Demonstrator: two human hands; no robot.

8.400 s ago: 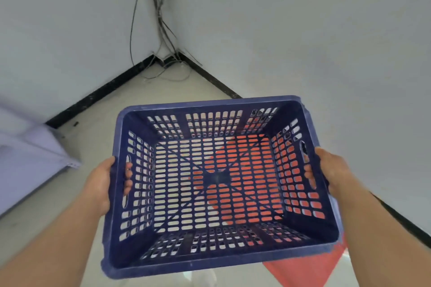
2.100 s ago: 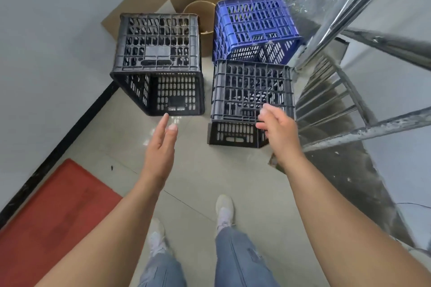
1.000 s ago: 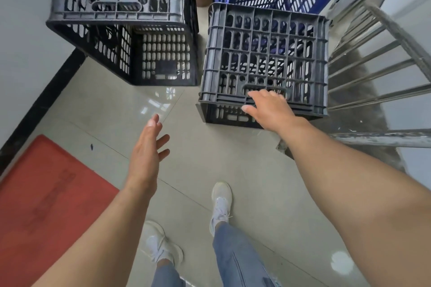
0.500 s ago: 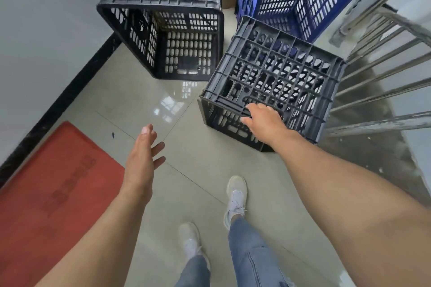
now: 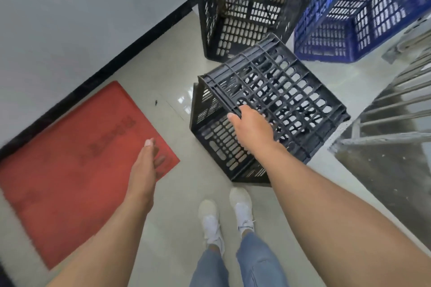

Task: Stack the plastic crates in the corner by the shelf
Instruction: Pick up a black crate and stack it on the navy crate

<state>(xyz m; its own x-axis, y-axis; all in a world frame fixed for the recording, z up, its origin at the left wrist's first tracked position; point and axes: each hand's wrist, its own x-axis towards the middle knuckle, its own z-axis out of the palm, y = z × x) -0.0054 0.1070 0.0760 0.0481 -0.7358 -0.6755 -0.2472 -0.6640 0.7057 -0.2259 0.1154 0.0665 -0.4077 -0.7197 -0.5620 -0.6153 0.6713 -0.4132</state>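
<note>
The nearest black crate [image 5: 275, 100] is matt, ribbed plastic. At 1 o'clock, the blue crate [image 5: 356, 14] looks smoother. Glossy floor tiles [image 5: 177, 193] reflect light.

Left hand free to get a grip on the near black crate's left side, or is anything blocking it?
Probably yes. The left hand hangs open over the red mat, holding nothing, and only bare floor lies between it and the near black crate, which the right hand already grips by its top grid.
</note>
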